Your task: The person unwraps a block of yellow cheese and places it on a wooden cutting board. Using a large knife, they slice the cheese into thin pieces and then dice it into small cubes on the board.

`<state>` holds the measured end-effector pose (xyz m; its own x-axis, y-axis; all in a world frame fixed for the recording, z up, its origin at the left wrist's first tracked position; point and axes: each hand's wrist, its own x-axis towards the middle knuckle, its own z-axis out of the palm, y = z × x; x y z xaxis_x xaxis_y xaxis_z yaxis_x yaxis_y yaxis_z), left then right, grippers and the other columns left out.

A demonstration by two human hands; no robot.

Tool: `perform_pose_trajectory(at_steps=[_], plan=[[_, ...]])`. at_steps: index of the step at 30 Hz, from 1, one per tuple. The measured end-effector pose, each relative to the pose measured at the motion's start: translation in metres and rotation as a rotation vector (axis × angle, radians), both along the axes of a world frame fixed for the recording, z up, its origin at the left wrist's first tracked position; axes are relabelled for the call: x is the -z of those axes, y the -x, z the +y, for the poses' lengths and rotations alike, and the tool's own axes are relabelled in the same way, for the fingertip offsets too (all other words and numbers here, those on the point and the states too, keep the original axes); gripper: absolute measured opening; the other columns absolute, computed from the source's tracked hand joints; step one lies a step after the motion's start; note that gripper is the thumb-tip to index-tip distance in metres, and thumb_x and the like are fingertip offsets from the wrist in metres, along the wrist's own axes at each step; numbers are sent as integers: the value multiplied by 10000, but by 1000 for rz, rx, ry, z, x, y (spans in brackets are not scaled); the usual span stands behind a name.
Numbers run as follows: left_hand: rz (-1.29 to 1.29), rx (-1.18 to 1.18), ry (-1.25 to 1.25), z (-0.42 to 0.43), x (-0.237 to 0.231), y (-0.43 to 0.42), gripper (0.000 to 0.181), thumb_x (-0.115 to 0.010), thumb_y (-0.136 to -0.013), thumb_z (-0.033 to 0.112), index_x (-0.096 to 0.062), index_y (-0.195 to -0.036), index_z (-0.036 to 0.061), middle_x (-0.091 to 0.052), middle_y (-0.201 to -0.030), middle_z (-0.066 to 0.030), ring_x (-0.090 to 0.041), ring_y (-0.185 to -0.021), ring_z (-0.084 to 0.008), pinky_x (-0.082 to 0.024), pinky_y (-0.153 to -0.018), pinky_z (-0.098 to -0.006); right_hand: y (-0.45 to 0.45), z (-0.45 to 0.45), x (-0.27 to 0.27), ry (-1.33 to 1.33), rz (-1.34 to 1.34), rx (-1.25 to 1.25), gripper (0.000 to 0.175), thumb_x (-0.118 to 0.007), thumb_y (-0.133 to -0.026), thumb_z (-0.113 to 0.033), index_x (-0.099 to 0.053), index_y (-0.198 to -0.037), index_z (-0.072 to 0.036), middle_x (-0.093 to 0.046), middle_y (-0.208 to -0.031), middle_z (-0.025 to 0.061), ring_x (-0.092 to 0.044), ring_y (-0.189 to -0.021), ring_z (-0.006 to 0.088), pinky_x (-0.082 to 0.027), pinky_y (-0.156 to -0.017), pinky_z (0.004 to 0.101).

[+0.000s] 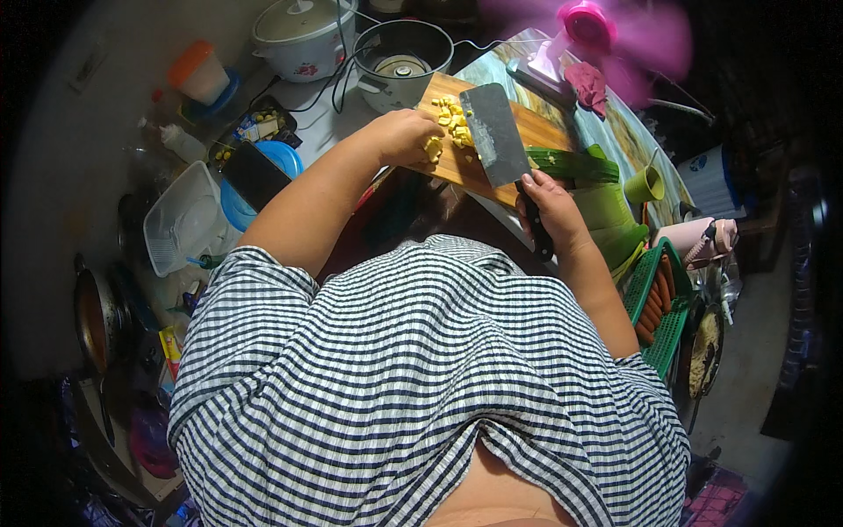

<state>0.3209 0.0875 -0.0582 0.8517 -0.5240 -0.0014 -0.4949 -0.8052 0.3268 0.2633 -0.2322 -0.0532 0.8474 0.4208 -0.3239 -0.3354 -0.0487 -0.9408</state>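
Observation:
My right hand (554, 204) is closed around the black handle of a cleaver (495, 135), whose broad grey blade lies tilted over a wooden cutting board (540, 125). Small yellow diced pieces (453, 118) form a heap left of the blade, and bits stick to the metal. At the board's left edge, my left hand (409, 137) has its fingers bent down around yellow pieces (433, 149); whether it grips them is hard to tell. Green leaves or stalks (573, 165) lie beside the right end of the board.
A grey pot (404, 66) and a lidded white cooker (304, 39) stand behind the board. A pink fan (586, 26) spins at the back right. On the right are a green cup (644, 184) and a green basket (665, 290) of sausages. Plastic containers (186, 217) lie left.

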Motion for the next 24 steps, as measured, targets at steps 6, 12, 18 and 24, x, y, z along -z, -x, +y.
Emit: perform_pose_trajectory(at_steps=[6, 12, 18, 24], plan=[[-240, -125, 160, -10, 32, -7, 287, -792, -803, 316, -772, -991, 101, -722, -1082, -107, -677, -1070, -316, -552, -912, -438, 7, 14, -2, 290, -248, -5, 313, -561, -1060, -305, -591, -1249, -57, -569, -720, 1, -477, -483, 85, -394, -435, 244], [-320, -355, 122, -36, 44, 7, 371, -799, -819, 347, -749, -1076, 83, -696, -1171, -141, -647, -1088, -355, -528, -961, -449, 13, 28, -5, 695, -610, -32, 385, -551, -1035, -292, -560, -1291, -4, -684, -986, 204, -638, -874, 361, -503, -789, 436], [-360, -345, 155, -31, 54, 13, 312, -773, -798, 228, -719, -1046, 45, -687, -1130, -138, -627, -1094, -363, -512, -970, -449, 25, 43, -19, 896, -701, -117, 387, -520, -1034, -305, -547, -1274, -3, -695, -1092, 287, -666, -1007, 467, -518, -880, 519], [-389, -338, 210, -33, 57, 18, 292, -759, -804, 203, -709, -1039, 38, -679, -1129, -135, -625, -1075, -362, -516, -947, -463, 24, 49, -17, 1013, -650, -209, 341, -506, -1034, -280, -539, -1228, -2, -697, -1039, 302, -674, -967, 476, -521, -865, 547]])
